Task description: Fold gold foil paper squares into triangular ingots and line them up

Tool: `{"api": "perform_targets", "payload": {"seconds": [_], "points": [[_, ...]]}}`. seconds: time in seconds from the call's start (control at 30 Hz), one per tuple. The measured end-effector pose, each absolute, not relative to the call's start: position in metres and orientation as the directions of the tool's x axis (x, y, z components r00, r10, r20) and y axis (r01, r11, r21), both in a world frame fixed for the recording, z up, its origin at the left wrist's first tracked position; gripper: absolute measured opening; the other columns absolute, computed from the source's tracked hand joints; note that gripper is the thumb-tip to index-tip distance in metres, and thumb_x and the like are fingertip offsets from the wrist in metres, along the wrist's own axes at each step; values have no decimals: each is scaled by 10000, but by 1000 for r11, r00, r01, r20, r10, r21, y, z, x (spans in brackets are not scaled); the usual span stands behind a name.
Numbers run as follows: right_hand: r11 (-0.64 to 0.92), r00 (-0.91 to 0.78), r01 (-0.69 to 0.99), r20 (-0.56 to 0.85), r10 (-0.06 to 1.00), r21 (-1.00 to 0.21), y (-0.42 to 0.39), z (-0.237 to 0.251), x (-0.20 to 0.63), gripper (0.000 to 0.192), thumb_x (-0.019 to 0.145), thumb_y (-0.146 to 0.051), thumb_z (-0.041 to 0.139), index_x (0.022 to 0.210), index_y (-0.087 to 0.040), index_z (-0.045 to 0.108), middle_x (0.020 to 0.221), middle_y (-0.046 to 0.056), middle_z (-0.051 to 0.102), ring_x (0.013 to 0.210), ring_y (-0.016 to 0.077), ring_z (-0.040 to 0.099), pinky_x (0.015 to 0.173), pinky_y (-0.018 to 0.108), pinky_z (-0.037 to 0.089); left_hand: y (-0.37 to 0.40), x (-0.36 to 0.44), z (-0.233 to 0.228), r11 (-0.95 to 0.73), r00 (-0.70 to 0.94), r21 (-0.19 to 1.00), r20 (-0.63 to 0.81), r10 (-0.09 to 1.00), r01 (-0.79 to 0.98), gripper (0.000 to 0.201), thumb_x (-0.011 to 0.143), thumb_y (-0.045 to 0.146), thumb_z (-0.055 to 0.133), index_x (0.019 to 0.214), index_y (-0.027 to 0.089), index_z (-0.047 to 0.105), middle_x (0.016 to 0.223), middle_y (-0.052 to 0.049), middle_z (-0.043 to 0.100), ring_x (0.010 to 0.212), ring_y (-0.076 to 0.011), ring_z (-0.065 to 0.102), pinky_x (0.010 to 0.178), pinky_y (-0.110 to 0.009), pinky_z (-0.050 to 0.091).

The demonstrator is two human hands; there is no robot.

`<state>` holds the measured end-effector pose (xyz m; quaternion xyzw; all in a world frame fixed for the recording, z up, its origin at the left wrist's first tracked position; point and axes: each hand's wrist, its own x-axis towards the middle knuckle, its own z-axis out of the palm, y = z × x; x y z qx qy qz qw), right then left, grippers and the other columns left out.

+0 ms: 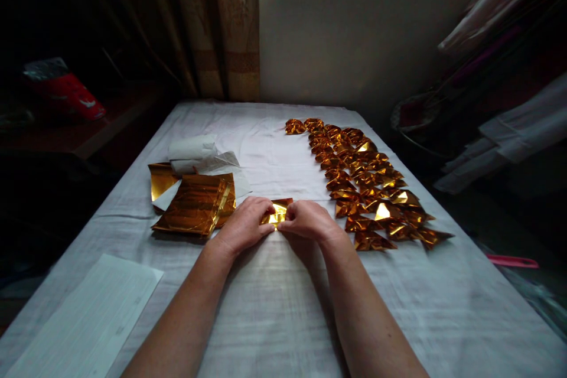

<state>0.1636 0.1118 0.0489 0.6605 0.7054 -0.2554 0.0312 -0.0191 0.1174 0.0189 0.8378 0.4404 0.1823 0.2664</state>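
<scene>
- Your left hand (245, 221) and right hand (308, 220) meet at the middle of the table (274, 307), fingertips turned in toward each other.
- Between them lies a gold sheet (279, 211); both hands pinch its near edge and press it down on the white cloth, fingers bent and close together.
- Only the sheet's far corner and a bright patch show; your fingers hide the rest, so you cannot tell how it is folded.
- Just left of your left hand sits a stack (197, 205) of flat gold sheets, its near corner close to your knuckles but apart from them.
- Behind the stack lie one loose gold piece (160, 180) and some white paper (199, 153), partly over the stack's far edge.
- To your right, folded gold pieces (361, 180) run in a long band from the far end of the table toward you; the nearest ones lie just beside your right wrist, not touching it.
- A white lined sheet (88, 319) lies at the near left corner, well apart from your hands.
- Off the table, a red bag (66, 94) sits in the dark at the left, a curtain (221, 23) hangs behind, and clothes (509, 100) hang at the right.
- A pink handle (511, 261) shows past the right edge.
</scene>
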Motion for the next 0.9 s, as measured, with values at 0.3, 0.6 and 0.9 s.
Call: {"api": "perform_targets", "payload": {"seconds": [0.3,0.6,0.9], "points": [[17,-125,954,-343,931,-301,105,48,167,278,752,-525,674,708,-259,741,690,42,703,646,189,607,543,280,297,114,-13,20,-460,516,554,63,854,694,173,808,347,706,886,223,614,970,-37,631,971,-225,547,873,-343,448],[-88,-57,955,-468,882,-283,107,51,184,214,721,-453,714,729,-243,752,685,26,702,652,167,613,542,262,320,115,-14,19,-423,499,557,19,867,715,211,747,239,723,915,227,596,1040,-43,620,1040,-240,529,921,-369,440],[-229,7,913,-545,838,-339,111,47,204,128,698,-321,710,666,-199,727,642,24,694,580,137,598,515,237,345,113,-12,25,-411,493,565,8,870,716,226,727,201,714,915,223,590,1061,-46,633,1063,-249,533,954,-379,435]]}}
